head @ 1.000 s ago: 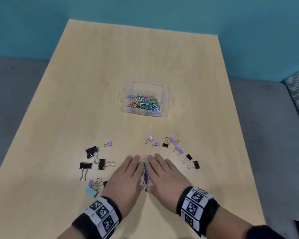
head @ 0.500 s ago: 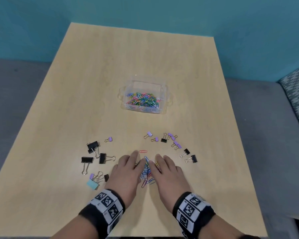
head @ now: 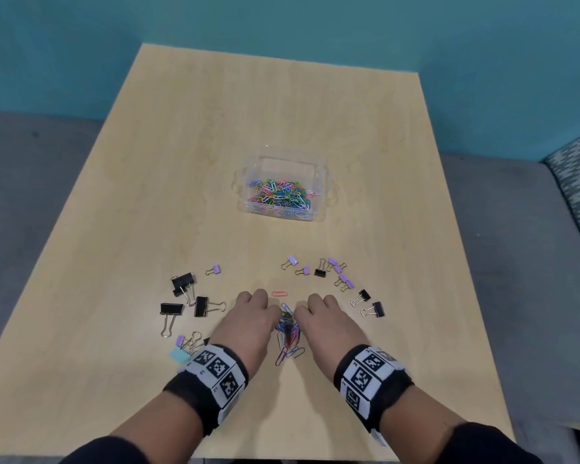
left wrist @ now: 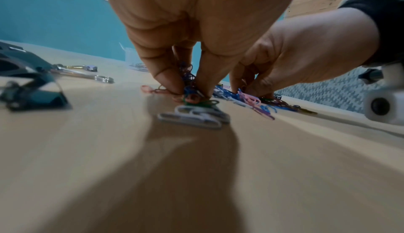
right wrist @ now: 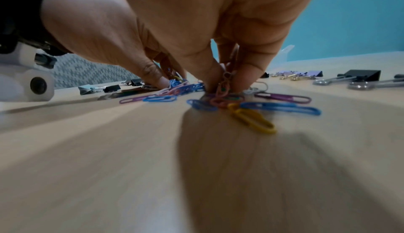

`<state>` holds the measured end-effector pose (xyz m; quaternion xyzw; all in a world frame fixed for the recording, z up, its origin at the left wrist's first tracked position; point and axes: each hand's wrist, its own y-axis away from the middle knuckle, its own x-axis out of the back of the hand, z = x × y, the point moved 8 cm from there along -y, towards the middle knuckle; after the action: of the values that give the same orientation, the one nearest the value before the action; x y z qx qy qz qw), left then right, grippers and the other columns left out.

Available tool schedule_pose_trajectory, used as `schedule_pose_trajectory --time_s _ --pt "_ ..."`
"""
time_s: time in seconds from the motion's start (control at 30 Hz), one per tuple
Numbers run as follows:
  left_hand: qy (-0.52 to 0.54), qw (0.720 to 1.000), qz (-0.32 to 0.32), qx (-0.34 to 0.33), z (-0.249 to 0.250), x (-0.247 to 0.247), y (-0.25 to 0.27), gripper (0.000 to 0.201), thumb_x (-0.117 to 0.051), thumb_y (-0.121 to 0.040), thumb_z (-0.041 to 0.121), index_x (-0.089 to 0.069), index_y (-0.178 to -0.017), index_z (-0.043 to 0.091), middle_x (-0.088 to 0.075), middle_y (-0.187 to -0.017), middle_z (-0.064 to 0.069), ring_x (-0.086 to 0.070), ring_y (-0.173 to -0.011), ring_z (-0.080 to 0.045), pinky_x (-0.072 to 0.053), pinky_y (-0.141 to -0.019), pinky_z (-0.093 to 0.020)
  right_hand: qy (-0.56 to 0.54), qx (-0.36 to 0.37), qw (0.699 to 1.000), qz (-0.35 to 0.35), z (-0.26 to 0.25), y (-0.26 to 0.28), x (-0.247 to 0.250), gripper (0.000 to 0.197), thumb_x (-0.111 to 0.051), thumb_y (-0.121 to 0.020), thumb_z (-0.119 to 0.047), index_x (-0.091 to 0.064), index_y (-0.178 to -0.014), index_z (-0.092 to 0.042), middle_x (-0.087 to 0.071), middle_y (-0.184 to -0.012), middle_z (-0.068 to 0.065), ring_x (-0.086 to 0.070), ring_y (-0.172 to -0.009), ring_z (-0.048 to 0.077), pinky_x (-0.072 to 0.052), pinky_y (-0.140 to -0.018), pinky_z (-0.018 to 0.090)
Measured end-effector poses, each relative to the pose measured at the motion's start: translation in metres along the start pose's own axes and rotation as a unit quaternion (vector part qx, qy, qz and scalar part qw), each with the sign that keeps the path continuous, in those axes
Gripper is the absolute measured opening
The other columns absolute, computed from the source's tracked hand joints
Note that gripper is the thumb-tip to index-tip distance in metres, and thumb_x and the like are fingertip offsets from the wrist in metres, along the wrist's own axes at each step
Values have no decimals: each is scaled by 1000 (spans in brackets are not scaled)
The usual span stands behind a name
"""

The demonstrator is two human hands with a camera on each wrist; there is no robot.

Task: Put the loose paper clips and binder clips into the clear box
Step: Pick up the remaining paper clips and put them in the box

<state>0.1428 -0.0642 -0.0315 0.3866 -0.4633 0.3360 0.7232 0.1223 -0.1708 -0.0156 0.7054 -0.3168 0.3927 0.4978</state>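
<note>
A small pile of coloured paper clips (head: 288,333) lies on the table between my two hands. My left hand (head: 252,321) curls its fingers down into the pile and pinches paper clips (left wrist: 189,89) between thumb and fingers. My right hand (head: 322,321) does the same on the other side, pinching paper clips (right wrist: 225,84). One pink paper clip (head: 279,294) lies alone just beyond my knuckles. The clear box (head: 318,165), partly filled with coloured paper clips, stands farther out in the middle of the table.
Black binder clips (head: 188,296) and a light blue one (head: 179,356) lie left of my left hand. Small purple binder clips (head: 335,269) and black ones (head: 372,304) are scattered right of and beyond my right hand. The table's near edge (head: 282,458) is close behind my wrists.
Both hands went from lying flat on the table to curling their fingers and drawing the paper clips together into a pile, now pinching them. The pink clip stayed beyond the fingers.
</note>
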Motion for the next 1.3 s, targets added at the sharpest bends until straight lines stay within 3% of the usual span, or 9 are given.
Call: schedule_pose_trajectory --time_s 0.17,0.3,0.47,0.6,0.7,0.87,1.03,1.2,1.3 --pt "-3 1000 -1 -7 -1 5 -3 43 -51 -53 -16 -36 -67 21 -27 -75 5 -26 -65 -16 -26 -49 -31 -31 4 1000 0 4 -2 3 48 -45 -70 11 -45 -113 -11 -43 -113 10 -39 -100 28 -32 -68 33" --pt "4 999 -30 -8 1 8 -8 44 -56 -57 -14 -32 -67 22 -26 -73 5 -27 -61 -17 -21 -51 -29 -40 6 999 -2 7 -5 6 41 -49 -72 11 -43 -103 -15 -42 -104 6 -39 -91 25 -30 -67 32" --pt "78 995 -48 46 -11 16 -15 12 -53 -83 8 -59 -81 18 -48 -83 1 -51 -71 -21 -35 -58 -30 -66 22 997 -19 14 -10 9 40 -52 -72 10 -29 -85 -22 -32 -87 -1 -35 -74 21 -21 -52 28" --pt "202 972 -57 101 -25 34 -22 14 -58 -81 16 -68 -83 25 -59 -84 7 -58 -79 -14 -45 -71 -29 -112 15 993 -18 25 -19 24 19 -45 -79 3 -43 -81 -16 -44 -83 0 -43 -67 20 -30 -52 28" --pt "323 934 -45 147 -42 56 -38 17 -63 -76 7 -68 -72 23 -65 -64 5 -60 -58 -12 -47 -59 -26 -193 0 981 7 38 -33 59 17 -48 -83 -7 -51 -77 -23 -53 -81 -3 -52 -72 20 -41 -62 31" --pt "402 901 51 158 -69 118 -99 24 -67 -76 -3 -63 -67 19 -64 -56 -4 -57 -48 -15 -47 -55 -24 -307 -44 945 99 67 -82 134 13 -56 -82 -7 -58 -75 -19 -59 -62 -4 -56 -51 13 -42 -50 22" --pt "341 918 125 160 -76 152 -157 18 -69 -73 6 -63 -66 20 -67 -65 -7 -66 -66 -30 -54 -65 -37 -317 -80 931 165 87 -143 172 17 -57 -78 -5 -56 -71 -21 -60 -64 -3 -65 -65 23 -53 -62 35" --pt "355 911 135 160 -73 143 -158 29 -69 -78 14 -67 -107 19 -65 -101 -1 -63 -87 -20 -50 -83 -32 -283 -91 941 161 84 -145 168 30 -61 -87 -21 -59 -117 -20 -61 -106 -1 -59 -92 18 -45 -80 28" --pt "357 911 140 152 -78 133 -120 28 -66 -79 17 -66 -107 19 -65 -98 0 -63 -85 -22 -51 -82 -36 -246 -54 945 208 79 -99 154 28 -54 -90 -18 -60 -117 -16 -60 -111 7 -58 -97 24 -45 -85 34"
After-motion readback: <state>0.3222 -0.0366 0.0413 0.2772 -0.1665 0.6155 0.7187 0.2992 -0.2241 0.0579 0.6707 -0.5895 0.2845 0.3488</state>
